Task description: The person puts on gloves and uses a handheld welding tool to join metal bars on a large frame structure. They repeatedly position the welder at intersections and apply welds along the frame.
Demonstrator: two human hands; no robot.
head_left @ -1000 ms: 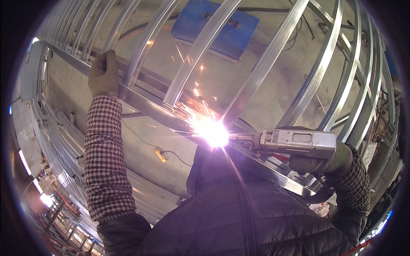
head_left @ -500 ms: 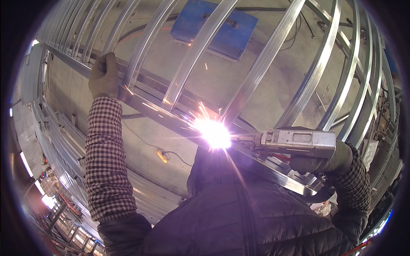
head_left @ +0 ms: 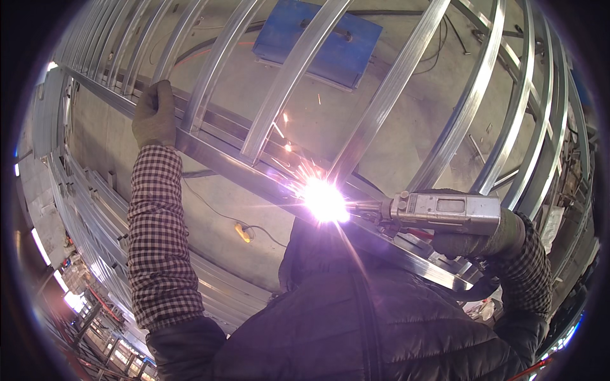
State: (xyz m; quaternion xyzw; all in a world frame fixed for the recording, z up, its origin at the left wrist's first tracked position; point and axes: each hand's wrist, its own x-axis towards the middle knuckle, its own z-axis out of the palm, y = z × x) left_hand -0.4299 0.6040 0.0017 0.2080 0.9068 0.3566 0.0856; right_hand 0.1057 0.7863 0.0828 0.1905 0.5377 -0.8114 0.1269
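Observation:
In my gloved right hand (head_left: pixel 473 241) is a silver welding gun (head_left: pixel 451 209), its nozzle pointing left. A white glare with flying sparks (head_left: pixel 324 200) sits at its tip, on the long metal rail (head_left: pixel 222 166) of a frame, and hides the spot where a slanting bar (head_left: pixel 387 95) meets that rail. Up and to the left, my gloved left hand (head_left: pixel 154 114) is closed around the same rail, between two of the bars. Its fingertips are partly hidden behind the rail.
Several shiny parallel bars (head_left: pixel 292 76) run away from the rail. Beyond them a blue box with a handle (head_left: pixel 318 44) stands on the floor. A thin cable with a yellow piece (head_left: pixel 243 233) lies below the rail, and stacked metal profiles (head_left: pixel 95 197) are at the left.
The glare and the gun have shifted very slightly to the right along the rail. The spray of sparks has changed shape. My left hand stays in place.

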